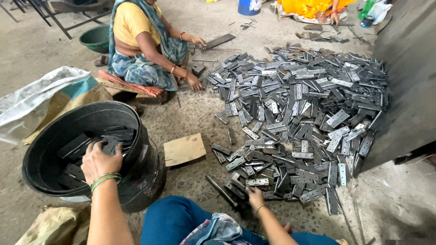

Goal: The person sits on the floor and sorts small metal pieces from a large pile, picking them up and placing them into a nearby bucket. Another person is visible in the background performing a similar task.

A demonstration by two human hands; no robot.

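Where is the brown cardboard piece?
The cardboard piece lies flat on the floor mid-view, between the black tub on its left and the hinge pile on its right.

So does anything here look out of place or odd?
Mostly no. The metal hinges lie in one loose heap on the floor. One piece of cardboard lies alone between the heap and the black tub, which sits tilted rather than upright.
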